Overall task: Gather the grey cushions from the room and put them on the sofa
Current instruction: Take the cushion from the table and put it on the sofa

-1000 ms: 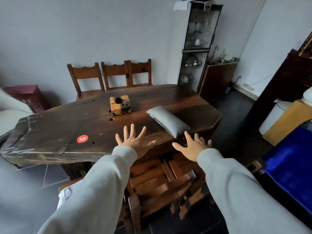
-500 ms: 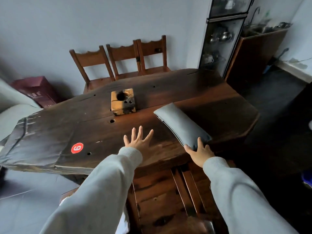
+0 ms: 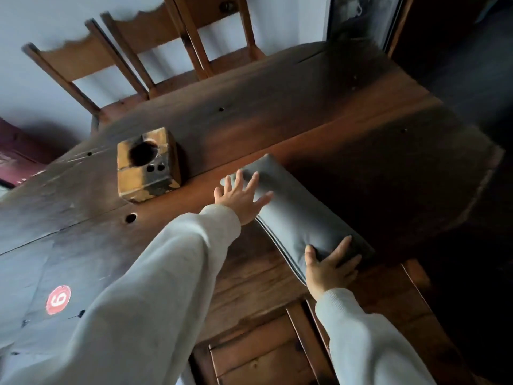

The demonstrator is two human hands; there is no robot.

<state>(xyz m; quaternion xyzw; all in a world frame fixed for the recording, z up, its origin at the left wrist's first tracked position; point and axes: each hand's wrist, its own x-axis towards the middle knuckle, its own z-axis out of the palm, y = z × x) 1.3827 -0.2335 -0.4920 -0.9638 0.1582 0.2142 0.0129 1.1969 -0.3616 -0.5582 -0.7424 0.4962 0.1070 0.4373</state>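
Note:
A long grey cushion lies diagonally on the dark wooden table, near its front edge. My left hand lies flat on the cushion's far end with the fingers spread. My right hand rests on the cushion's near end, thumb and fingers pressing into the fabric. The sofa is out of view.
A wooden block with a round hole stands on the table left of the cushion. A red sticker with a number marks the table's left part. Wooden chairs line the far side. More wooden furniture sits under the front edge.
The view has closed in on the table. My left hand moved right onto the cushion's far end. My right hand stays on the near end, pressing in more.

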